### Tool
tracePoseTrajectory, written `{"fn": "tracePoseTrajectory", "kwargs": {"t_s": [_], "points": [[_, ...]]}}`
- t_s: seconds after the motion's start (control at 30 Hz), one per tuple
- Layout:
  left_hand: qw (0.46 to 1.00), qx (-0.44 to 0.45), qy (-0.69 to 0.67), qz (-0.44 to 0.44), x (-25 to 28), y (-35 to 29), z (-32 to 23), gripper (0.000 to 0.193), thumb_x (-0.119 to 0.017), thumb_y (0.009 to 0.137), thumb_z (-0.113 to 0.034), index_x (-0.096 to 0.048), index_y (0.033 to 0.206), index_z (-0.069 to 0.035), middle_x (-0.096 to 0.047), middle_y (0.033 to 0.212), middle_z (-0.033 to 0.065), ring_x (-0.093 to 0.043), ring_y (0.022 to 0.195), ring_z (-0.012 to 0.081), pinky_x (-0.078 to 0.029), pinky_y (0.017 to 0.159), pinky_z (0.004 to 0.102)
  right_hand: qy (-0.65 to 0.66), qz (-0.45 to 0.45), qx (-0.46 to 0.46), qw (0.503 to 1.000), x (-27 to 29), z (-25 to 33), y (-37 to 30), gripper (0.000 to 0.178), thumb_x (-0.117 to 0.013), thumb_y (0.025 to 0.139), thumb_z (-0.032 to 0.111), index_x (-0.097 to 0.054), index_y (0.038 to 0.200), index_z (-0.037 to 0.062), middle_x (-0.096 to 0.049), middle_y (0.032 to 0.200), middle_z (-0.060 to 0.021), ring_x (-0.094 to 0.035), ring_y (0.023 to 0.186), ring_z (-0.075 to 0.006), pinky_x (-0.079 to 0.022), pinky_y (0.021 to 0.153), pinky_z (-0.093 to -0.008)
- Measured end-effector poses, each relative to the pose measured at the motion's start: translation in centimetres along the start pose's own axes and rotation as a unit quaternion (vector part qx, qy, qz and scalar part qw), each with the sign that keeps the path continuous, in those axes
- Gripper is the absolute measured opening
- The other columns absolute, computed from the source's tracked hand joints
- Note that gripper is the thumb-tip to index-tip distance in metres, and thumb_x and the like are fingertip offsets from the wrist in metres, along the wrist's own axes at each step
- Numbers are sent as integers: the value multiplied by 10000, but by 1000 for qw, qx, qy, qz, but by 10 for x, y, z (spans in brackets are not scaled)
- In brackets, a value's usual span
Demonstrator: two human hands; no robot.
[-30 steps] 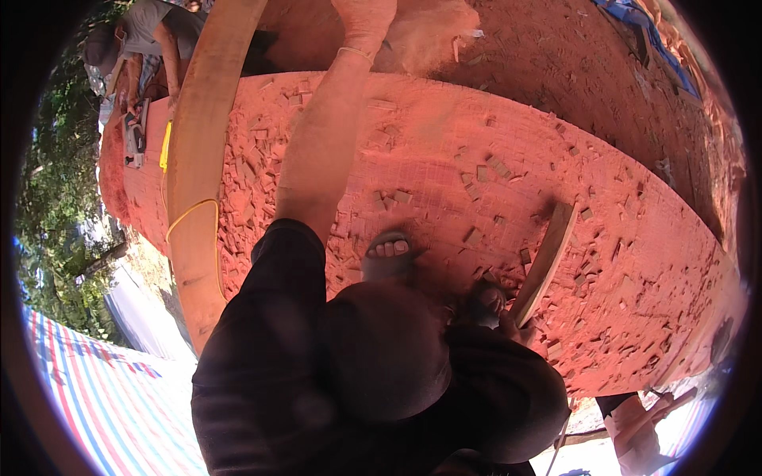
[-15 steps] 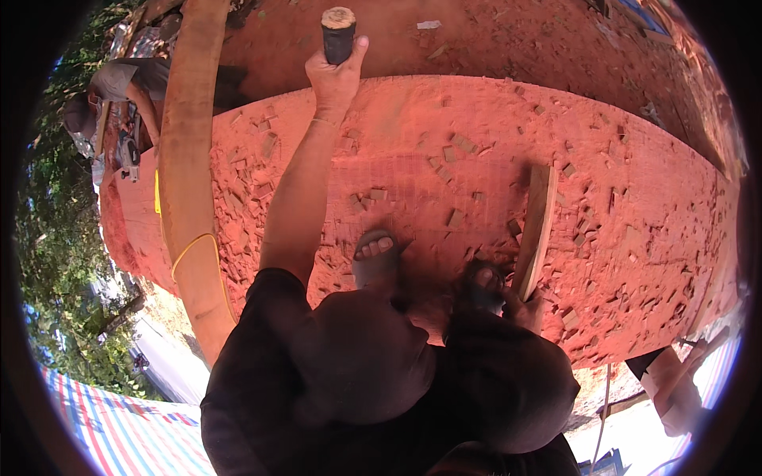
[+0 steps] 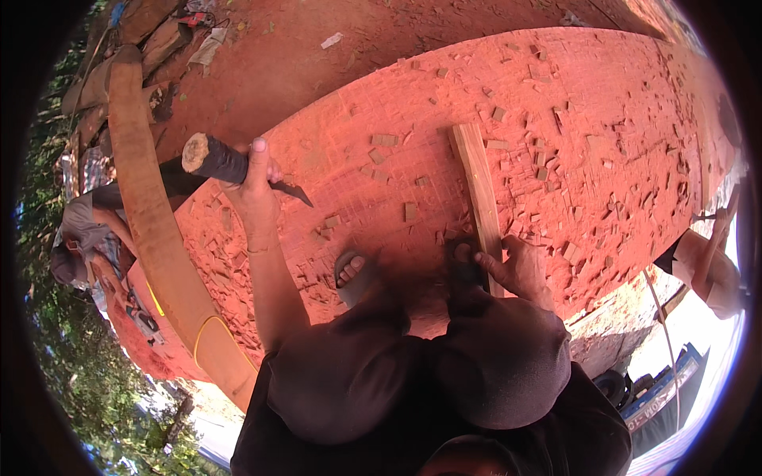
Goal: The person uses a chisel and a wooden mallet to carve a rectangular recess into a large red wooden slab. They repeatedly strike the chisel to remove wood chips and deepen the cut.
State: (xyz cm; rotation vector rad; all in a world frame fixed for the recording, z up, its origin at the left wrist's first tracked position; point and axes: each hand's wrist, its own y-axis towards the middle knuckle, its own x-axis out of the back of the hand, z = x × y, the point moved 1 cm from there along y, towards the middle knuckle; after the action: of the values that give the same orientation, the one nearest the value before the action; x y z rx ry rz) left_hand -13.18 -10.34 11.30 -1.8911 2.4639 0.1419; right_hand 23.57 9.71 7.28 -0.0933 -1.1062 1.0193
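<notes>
My left hand (image 3: 255, 194) is closed round a chisel, its thumb raised along the black-wrapped handle (image 3: 221, 161). The handle's bare wooden butt points left, and the dark blade (image 3: 292, 191) sticks out to the right above the red wood surface. Near my right foot, my right hand (image 3: 521, 272) grips the near end of a squared wooden bar (image 3: 476, 186), thumb across it. The bar points away from me over the broad reddish slab (image 3: 341, 143), which is scattered with small wood chips (image 3: 384, 140). Some right fingers are hidden behind the bar.
My sandalled feet (image 3: 349, 274) stand on the slab. A long plank (image 3: 151, 190) with a yellow loop (image 3: 210, 333) crosses at left. Beyond it, a person (image 3: 87, 226) bends near a power tool (image 3: 145, 327). Another person's arm (image 3: 709, 278) shows at far right.
My left hand has come lower and to the left, tilting the chisel so its blade now shows. The view has turned, and more of my right hand on the bar is visible.
</notes>
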Motion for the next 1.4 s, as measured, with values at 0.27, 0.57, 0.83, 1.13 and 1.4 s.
{"fn": "tracePoseTrajectory", "kwargs": {"t_s": [0.27,0.57,0.83,1.13,1.4], "points": [[994,66,-79,35,17,-16,13,263,-635,1012,-168,-468,817,-107,-397,635,-11,-398,567,99,-382,544,277,594,408,395,570,82,177,39,1026,-933,550,640,-618,1234,-56,-694,1110,-133,-675,1068,-233,-533,914,-353],[993,55,-90,43,50,-23,3,316,-584,1034,-236,-420,787,-124,-333,638,-15,-361,575,110,-353,561,285,503,531,606,314,117,303,33,888,-869,598,672,-679,1022,-84,-702,877,-232,-706,814,-329,-573,739,-365],[995,62,-78,0,83,-26,5,297,-631,1007,-263,-456,803,-138,-349,632,-16,-341,544,120,-333,536,308,536,519,544,384,78,322,79,683,-816,735,555,-704,1033,-49,-697,886,-267,-701,764,-290,-556,665,-329],[990,94,-99,36,46,-11,15,349,-596,1030,-266,-418,764,-124,-337,651,-11,-347,569,114,-350,571,293,789,125,458,390,121,248,30,461,-757,888,424,-732,1046,-9,-691,896,-306,-696,708,-246,-537,581,-290],[985,81,-153,-14,-20,-14,21,246,-597,1030,-218,-485,838,-114,-354,642,-14,-361,548,103,-351,519,266,635,299,484,523,160,165,40,845,-800,809,567,-619,1233,-141,-717,1039,-208,-725,870,-221,-579,693,-304]]}}
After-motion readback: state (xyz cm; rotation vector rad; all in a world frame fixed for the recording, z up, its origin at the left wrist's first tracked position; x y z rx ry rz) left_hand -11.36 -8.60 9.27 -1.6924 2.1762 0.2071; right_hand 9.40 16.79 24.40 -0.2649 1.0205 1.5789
